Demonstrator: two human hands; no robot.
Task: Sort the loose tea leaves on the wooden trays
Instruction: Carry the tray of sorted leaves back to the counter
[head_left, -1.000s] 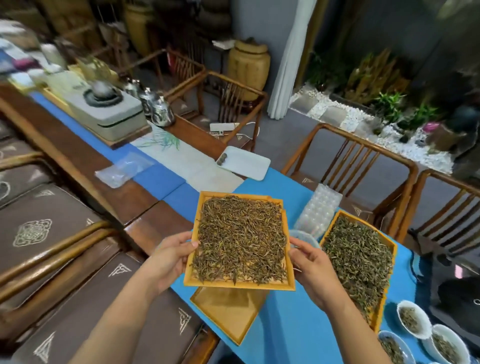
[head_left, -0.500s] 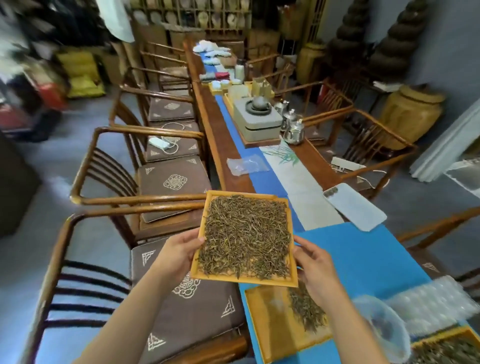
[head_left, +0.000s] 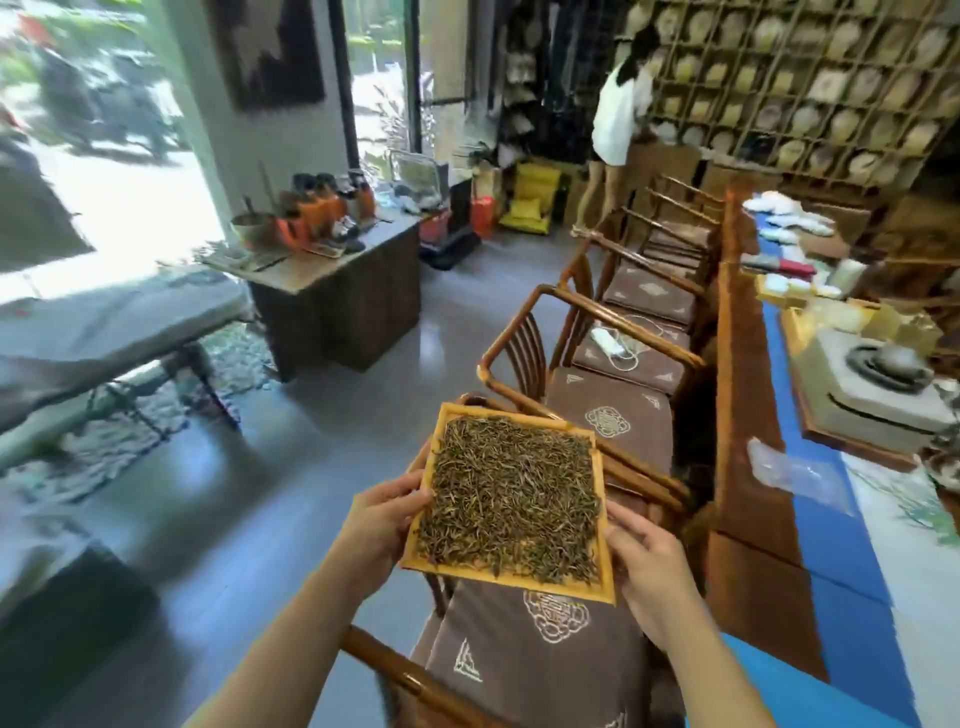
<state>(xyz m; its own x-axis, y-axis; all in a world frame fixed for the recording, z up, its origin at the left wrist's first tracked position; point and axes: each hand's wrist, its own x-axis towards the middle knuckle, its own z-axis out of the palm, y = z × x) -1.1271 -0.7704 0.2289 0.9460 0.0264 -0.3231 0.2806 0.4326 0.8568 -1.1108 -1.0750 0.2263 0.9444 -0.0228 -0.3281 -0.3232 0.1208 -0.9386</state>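
Note:
A square wooden tray (head_left: 519, 581) filled with dark, thin loose tea leaves (head_left: 511, 491) is held level in the air, over a chair seat and away from the table. My left hand (head_left: 382, 525) grips its left edge with the thumb on the rim. My right hand (head_left: 649, 566) grips its right edge near the front corner. The other trays are out of view.
A row of wooden chairs with brown cushions (head_left: 613, 415) runs along the long table with a blue runner (head_left: 826, 535) at right. A tea stove set (head_left: 883, 384) sits on that table. Another person (head_left: 618, 119) stands by the shelves. A low side table (head_left: 332, 280) is at left.
The view has swung far to the left, off the table and toward the room. The tray stayed in both hands and now hangs over the chairs; the other trays left the view.

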